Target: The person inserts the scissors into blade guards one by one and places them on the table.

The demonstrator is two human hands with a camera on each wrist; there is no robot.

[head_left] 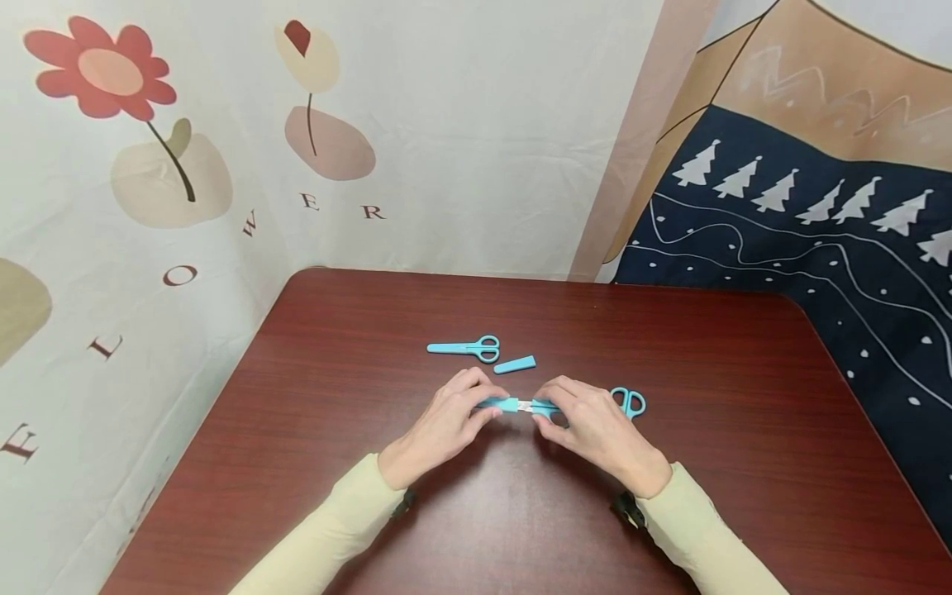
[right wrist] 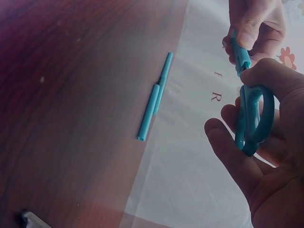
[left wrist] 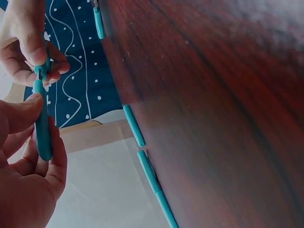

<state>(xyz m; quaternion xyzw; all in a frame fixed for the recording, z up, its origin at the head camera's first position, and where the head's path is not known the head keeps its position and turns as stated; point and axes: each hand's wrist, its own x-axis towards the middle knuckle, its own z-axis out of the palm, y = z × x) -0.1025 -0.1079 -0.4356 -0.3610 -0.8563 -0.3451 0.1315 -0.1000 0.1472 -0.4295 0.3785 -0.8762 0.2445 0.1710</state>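
My left hand [head_left: 449, 413] pinches a light-blue blade sheath [left wrist: 42, 123] between thumb and fingers. Facing it, my right hand [head_left: 595, 417] grips a pair of scissors [right wrist: 256, 114] by its blue looped handles. A short stretch of metal blade [head_left: 525, 406] shows between sheath and handles; the tips are hidden inside the sheath. Just beyond the hands lie a loose blue sheath [head_left: 515, 364] and sheathed blue scissors [head_left: 463, 349]. Another pair of scissors [head_left: 632, 404] lies beside my right hand, which hides part of it in the head view.
The reddish-brown wooden table [head_left: 357, 330] has rounded far corners. Behind it hangs a pale curtain [head_left: 476, 149] with flowers and letters. At the right is a dark blue cloth [head_left: 781, 223] with white trees. Dark straps [head_left: 630, 508] show at the sleeve cuffs.
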